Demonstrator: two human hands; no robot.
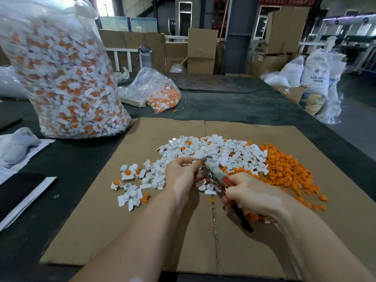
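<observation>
On the cardboard, dead centre, the right hand grips red-handled pliers, nose at a small part pinched in the left hand; at two o'clock a white sack reads "ABS RESIN".

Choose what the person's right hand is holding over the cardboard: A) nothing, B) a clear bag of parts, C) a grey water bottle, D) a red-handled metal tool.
D: the right hand grips the red-handled metal tool by its handles, its metal head at the small part that the left hand pinches.
</observation>
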